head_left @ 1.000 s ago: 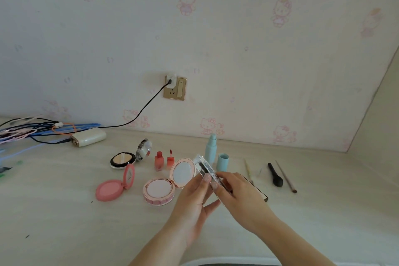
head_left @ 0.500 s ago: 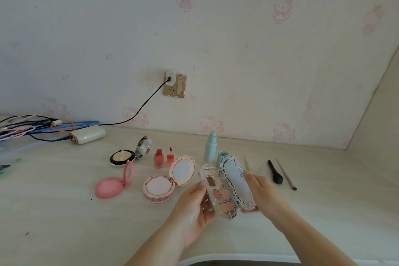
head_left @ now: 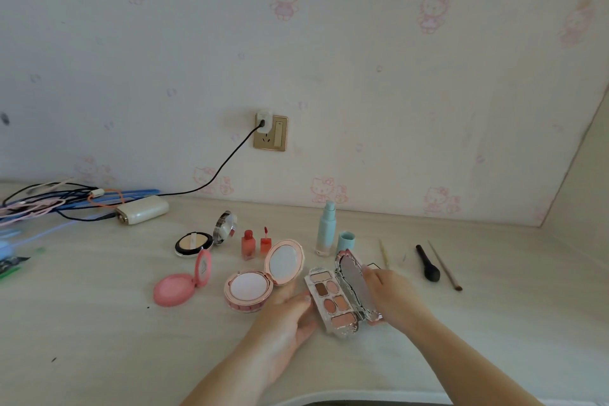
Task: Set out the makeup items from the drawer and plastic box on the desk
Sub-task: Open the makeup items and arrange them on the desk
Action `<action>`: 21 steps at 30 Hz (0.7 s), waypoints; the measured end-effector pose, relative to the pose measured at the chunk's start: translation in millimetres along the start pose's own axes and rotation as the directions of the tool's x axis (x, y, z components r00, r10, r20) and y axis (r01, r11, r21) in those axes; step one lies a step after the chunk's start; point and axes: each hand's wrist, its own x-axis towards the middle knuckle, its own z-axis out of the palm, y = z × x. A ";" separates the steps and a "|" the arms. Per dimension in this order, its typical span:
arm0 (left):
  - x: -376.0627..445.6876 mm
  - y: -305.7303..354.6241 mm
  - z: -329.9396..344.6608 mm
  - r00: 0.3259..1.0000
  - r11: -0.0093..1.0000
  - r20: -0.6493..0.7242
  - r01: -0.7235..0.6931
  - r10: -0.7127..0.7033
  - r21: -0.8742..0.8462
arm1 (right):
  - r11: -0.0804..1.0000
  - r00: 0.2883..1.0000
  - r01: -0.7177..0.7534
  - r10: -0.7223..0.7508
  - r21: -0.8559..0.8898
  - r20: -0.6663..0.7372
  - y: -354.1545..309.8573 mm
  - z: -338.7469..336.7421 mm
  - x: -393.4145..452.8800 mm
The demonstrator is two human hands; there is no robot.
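On the desk (head_left: 99, 323), left hand (head_left: 290, 316) steadying open eyeshadow palette (head_left: 333, 298), right hand (head_left: 392, 298) gripping its lid

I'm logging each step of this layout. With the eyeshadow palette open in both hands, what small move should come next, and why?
Probably let go and draw both hands back. The eyeshadow palette seems to lie open on the desk beside the pink cushion compact, the left hand at its base and the right hand holding its lid.

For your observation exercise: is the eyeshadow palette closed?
No, the eyeshadow palette is open, its colour pans and mirrored lid showing.
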 end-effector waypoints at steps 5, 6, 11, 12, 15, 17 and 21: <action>-4.3 5.0 7.8 0.999 0.999 -0.037 -0.004 0.006 0.038 | 0.999 1.000 0.026 -0.025 -0.042 0.015 -1.4 4.4 9.8; -4.2 5.9 8.2 0.999 0.999 -0.041 -0.003 0.005 0.045 | 0.998 0.999 0.030 -0.029 -0.053 0.017 -2.2 4.8 12.0; 3.0 7.5 6.7 0.995 0.999 -0.096 0.033 -0.030 0.032 | 0.996 0.999 0.048 -0.047 -0.081 0.016 -3.3 7.8 21.5; 4.8 7.2 4.9 0.994 0.999 -0.107 0.039 -0.037 0.023 | 0.995 0.999 0.046 -0.045 -0.086 0.013 -3.2 8.5 22.7; 10.0 6.3 1.7 0.994 0.998 -0.097 0.055 -0.052 0.027 | 0.993 0.999 0.038 -0.037 -0.109 0.014 -4.4 8.7 26.5; 12.9 5.0 0.4 0.994 0.997 -0.093 0.066 -0.062 0.039 | 0.993 0.999 0.033 -0.032 -0.118 0.016 -4.0 8.0 31.0; 17.4 2.3 0.0 0.991 0.997 -0.113 0.069 -0.065 0.030 | 0.997 1.000 0.006 -0.004 -0.076 0.029 2.0 7.8 41.8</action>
